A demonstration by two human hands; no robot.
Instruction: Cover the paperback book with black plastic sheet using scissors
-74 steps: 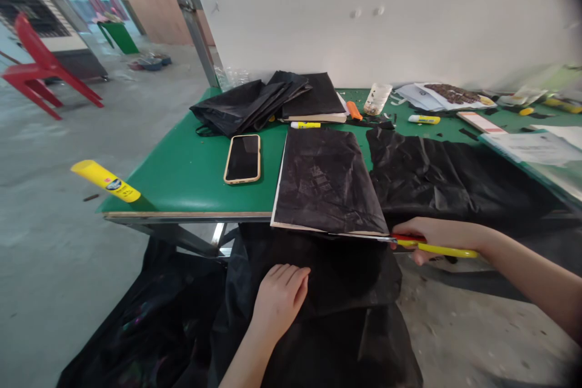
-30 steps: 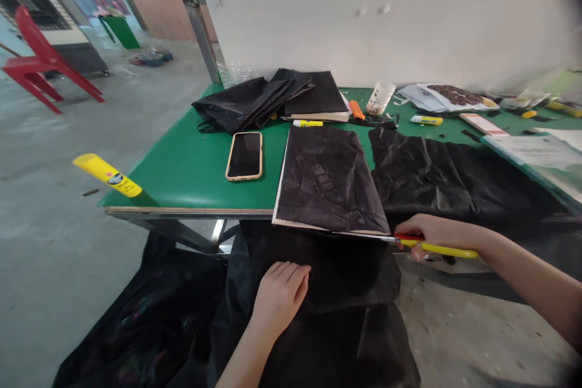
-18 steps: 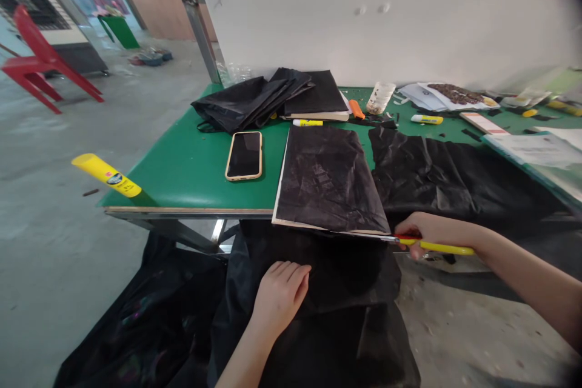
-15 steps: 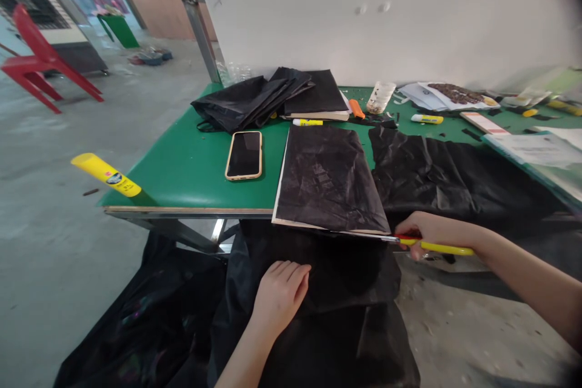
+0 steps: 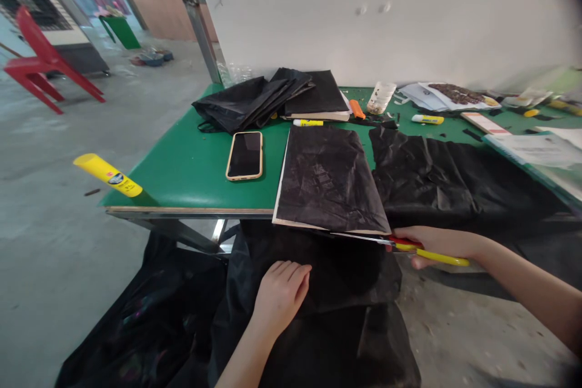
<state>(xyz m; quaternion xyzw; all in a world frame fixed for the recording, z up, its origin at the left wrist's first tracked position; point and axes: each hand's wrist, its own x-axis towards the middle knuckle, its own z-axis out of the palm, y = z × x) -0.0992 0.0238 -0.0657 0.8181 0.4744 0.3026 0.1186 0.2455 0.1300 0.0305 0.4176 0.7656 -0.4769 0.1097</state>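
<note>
A flat board wrapped in black plastic sheet (image 5: 328,179) lies on the green table (image 5: 191,171), its near edge over the table's front. My right hand (image 5: 431,244) is closed round a yellow and red utility knife (image 5: 425,252); the blade lies along the board's near edge. Black sheet (image 5: 345,279) hangs down from that edge. My left hand (image 5: 279,295) rests flat on this hanging sheet, fingers together and stretched out.
A phone (image 5: 245,155) lies left of the board. Behind are folded black sheets (image 5: 248,103), glue sticks (image 5: 308,123), an orange cutter (image 5: 357,109) and a plastic cup (image 5: 379,97). Crumpled black sheet (image 5: 450,176) covers the table's right. A yellow glue stick (image 5: 108,176) sticks out at the left corner. Red chair (image 5: 40,60) far left.
My right hand and the knife have shifted slightly left and down along the board's near edge. My left hand has stayed in place on the hanging sheet.
</note>
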